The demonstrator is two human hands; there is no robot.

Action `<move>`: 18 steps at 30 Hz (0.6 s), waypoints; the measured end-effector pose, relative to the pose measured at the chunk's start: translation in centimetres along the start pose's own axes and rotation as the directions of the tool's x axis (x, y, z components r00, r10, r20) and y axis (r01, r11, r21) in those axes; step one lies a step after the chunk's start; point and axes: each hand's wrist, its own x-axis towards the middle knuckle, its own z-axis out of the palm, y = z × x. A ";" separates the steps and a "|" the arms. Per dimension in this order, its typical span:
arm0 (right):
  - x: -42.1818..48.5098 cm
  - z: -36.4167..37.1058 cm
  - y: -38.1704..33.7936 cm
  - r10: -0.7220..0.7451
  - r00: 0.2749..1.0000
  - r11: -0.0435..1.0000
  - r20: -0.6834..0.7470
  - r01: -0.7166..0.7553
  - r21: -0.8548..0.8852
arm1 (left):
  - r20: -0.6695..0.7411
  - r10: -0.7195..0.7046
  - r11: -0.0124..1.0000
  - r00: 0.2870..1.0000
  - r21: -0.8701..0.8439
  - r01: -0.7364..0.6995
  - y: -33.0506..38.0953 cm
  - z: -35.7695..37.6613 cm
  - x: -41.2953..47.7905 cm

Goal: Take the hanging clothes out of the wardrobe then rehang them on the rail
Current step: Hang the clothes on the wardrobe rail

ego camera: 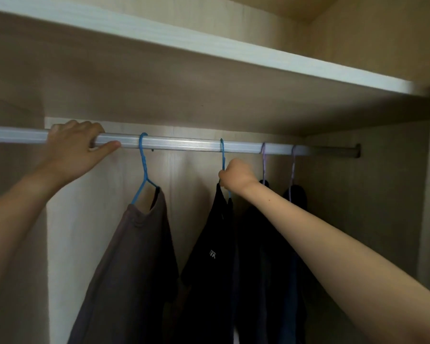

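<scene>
A silver ribbed rail point(184, 144) runs across the middle of the frame, from the left edge to a round socket point(356, 150) on the wardrobe's right wall point(387, 207), under a pale shelf point(209, 50) that slants across the top. At centre left the left hand point(75, 145) grasps the rail: its fingers curl over the top and the thumb lies along the front of the bar. Just right of it a blue hanger point(143, 167) hooks over the rail and carries a grey-brown shirt point(134, 256), which hangs down to the bottom edge with one side of the hanger's frame bare above the collar. Near the centre a second blue hanger point(222, 152) is also hooked on the rail. The right hand point(237, 176) is clenched around its neck, just below the hook and right above the shoulders of a black garment point(209, 269) with a small white mark on its front. Right of that hand two lilac hangers — one point(264, 162) close by, the other point(293, 165) further right — hook over the rail, each holding dark clothing. The nearer dark piece point(256, 244) is partly crossed by the right forearm, and only the shoulder of the far one point(297, 194) shows clearly above the arm. All four garments are on the rail, in front of the light wood-grain back panel point(191, 182).
</scene>
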 end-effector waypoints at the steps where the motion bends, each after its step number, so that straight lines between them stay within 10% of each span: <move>1: -0.1 -0.4 0.4 0.005 1.000 0.999 0.012 -0.005 0.039 | -0.003 0.001 1.000 1.000 0.003 -0.001 0.1 -0.1 0.0; 7: -1.2 -5.6 4.4 0.045 0.971 0.994 -0.236 -0.067 -0.085 | 0.001 -0.016 1.000 1.000 -0.024 0.016 0.3 -0.4 -0.1; 18: -2.1 -4.1 7.2 0.182 0.983 0.983 0.026 -0.183 0.018 | 0.011 -0.015 0.999 1.000 -0.030 0.015 0.6 -0.8 -0.2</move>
